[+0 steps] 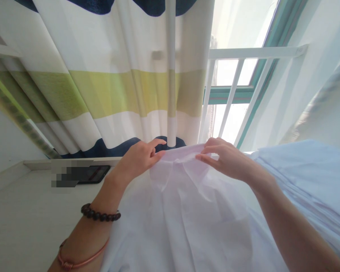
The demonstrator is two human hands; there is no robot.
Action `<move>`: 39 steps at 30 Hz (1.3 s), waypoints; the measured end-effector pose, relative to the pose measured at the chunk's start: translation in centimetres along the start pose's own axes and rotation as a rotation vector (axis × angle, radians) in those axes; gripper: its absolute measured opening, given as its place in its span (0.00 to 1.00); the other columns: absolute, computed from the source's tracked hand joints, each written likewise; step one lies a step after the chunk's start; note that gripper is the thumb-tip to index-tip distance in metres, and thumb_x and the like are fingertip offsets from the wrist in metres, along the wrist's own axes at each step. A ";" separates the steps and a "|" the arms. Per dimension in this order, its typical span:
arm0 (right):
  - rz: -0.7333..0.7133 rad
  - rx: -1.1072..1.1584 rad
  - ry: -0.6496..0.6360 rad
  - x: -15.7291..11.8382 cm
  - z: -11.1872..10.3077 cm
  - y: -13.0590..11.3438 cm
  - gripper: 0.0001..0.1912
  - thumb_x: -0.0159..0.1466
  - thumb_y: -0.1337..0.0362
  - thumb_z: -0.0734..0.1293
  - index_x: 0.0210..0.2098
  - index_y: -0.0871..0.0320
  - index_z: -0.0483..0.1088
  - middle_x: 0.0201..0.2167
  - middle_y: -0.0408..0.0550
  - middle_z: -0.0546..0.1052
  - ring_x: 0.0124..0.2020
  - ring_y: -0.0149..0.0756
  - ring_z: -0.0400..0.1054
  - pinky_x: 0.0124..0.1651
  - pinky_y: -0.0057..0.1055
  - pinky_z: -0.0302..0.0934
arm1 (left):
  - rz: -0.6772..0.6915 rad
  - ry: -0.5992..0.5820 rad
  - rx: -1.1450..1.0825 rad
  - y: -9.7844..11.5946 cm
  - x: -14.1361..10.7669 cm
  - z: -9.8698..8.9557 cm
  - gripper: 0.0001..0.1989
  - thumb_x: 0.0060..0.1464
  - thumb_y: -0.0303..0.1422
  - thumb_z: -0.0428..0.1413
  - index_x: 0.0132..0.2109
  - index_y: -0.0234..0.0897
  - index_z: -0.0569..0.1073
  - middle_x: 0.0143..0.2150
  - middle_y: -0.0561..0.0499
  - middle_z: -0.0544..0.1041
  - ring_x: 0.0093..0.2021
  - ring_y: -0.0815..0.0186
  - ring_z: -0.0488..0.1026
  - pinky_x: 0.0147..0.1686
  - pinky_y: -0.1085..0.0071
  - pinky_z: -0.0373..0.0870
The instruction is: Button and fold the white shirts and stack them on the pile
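Observation:
A white collared shirt (172,211) lies front up before me, its collar at the far end and its body running toward me. My left hand (140,156) is at the left side of the collar, thumb against the cloth and index finger stretched just above it. At the collar's right side, my right hand (223,155) pinches the edge between thumb and fingers. The collar (184,151) stands slightly raised between both hands. A dark bead bracelet (100,215) and a copper-coloured bangle (83,260) circle my left forearm.
A pile of folded light-blue cloth (308,177) lies to the right. On the left, a dark phone-like device (93,174) rests on the pale surface. Beyond are a striped curtain (116,90), a white post (171,75), a white railing (255,53) and a green-framed window (229,94).

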State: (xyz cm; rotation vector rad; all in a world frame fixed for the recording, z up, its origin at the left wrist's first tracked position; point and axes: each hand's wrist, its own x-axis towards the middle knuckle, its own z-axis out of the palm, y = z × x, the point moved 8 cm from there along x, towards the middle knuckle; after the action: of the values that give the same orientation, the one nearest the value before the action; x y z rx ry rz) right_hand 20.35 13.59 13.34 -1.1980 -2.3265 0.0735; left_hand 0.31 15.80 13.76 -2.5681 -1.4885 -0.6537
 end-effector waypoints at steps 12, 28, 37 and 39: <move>-0.018 -0.028 -0.123 0.2 1.5 -1.8 0.16 0.66 0.60 0.58 0.26 0.56 0.71 0.32 0.48 0.73 0.36 0.37 0.66 0.39 0.34 0.60 | -0.152 -0.255 0.072 -0.6 -0.7 2.6 0.08 0.56 0.33 0.52 0.34 0.37 0.74 0.38 0.45 0.75 0.40 0.57 0.72 0.34 0.69 0.63; 0.214 -0.051 0.122 0.2 0.8 -0.7 0.07 0.61 0.62 0.67 0.29 0.54 0.76 0.42 0.49 0.72 0.39 0.38 0.67 0.38 0.32 0.61 | -0.105 -0.334 0.002 1.3 -0.7 3.6 0.11 0.54 0.41 0.55 0.38 0.38 0.68 0.31 0.52 0.75 0.30 0.63 0.71 0.25 0.72 0.57; 0.199 -0.011 0.019 0.4 1.1 -0.3 0.12 0.65 0.66 0.60 0.31 0.55 0.74 0.26 0.43 0.76 0.28 0.34 0.67 0.31 0.29 0.55 | -0.146 -0.278 0.027 0.7 -0.1 2.5 0.09 0.51 0.40 0.58 0.30 0.39 0.75 0.29 0.52 0.76 0.31 0.64 0.71 0.27 0.72 0.56; 0.196 -0.033 0.009 0.3 1.2 -0.3 0.13 0.66 0.67 0.59 0.32 0.55 0.74 0.24 0.44 0.76 0.27 0.34 0.66 0.30 0.29 0.54 | -0.125 -0.292 0.047 1.1 -0.2 2.5 0.09 0.53 0.38 0.57 0.31 0.40 0.77 0.29 0.52 0.77 0.31 0.64 0.72 0.28 0.72 0.56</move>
State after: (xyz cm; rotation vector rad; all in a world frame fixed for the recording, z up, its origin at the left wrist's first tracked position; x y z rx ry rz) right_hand 19.39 13.84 12.52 -1.4368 -2.2044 0.0986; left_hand 1.93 15.82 11.58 -2.6397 -1.7365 -0.2567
